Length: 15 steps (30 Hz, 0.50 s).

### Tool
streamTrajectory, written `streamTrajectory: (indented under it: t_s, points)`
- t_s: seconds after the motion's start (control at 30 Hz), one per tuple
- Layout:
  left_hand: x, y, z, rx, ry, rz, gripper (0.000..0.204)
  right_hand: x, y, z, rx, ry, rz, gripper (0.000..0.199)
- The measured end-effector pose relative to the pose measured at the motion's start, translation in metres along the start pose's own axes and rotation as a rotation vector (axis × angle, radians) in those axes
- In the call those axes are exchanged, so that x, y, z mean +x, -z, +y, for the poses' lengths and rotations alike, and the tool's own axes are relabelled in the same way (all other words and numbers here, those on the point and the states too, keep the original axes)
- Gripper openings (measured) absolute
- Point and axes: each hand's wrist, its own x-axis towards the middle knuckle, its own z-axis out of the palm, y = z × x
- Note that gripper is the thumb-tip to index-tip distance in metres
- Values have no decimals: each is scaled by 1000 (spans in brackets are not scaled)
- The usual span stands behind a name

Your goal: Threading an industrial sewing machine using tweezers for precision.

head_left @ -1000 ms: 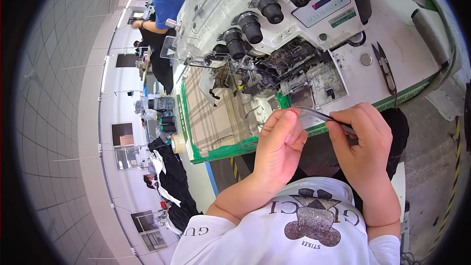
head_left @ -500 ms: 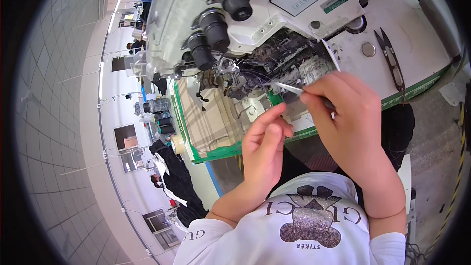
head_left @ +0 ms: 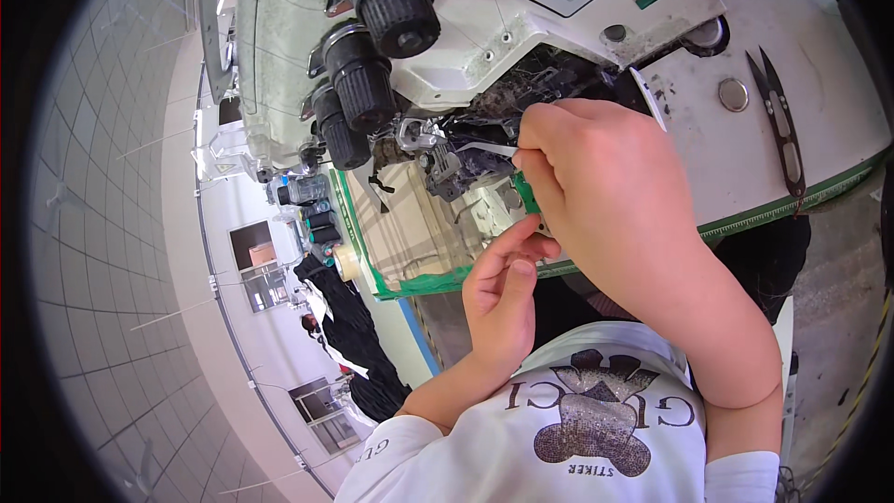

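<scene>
A white overlock sewing machine (head_left: 279, 47) stands in front of me with its lower mechanism exposed, dark and covered in lint. My right hand (head_left: 605, 168) pinches metal tweezers (head_left: 486, 147), whose bent tips reach left among the looper parts (head_left: 442, 168). That hand covers part of the mechanism behind it. Lower and to the left, at the table's front edge, my left hand (head_left: 501, 303) has its index finger and thumb apart and the other fingers curled. I see nothing in it. Just above its fingertips is a green part (head_left: 526, 193) of the machine.
Black tension knobs (head_left: 396, 5) jut from the machine's front. On the white tabletop at right lie thread snips (head_left: 780, 121) and a round metal disc (head_left: 733, 94). Green tape (head_left: 433, 283) lines the table edge. Thread spools (head_left: 322, 228) and black cloth (head_left: 358, 345) are at left.
My head view has moved closer to the machine. My right hand has shifted up and left, taking the tweezers deeper into the mechanism. My left hand has stayed almost in place.
</scene>
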Motion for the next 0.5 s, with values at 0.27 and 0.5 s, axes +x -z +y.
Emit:
streamTrajectory:
  t_s: [0.27, 0.5]
  points:
    - [0, 2, -1, -11, 9, -39, 42, 0, -6, 1, -40, -14, 3, 7]
    - [1, 3, -1, -37, 0, -43, 42, 0, -8, 0, -35, -2, 16, 7]
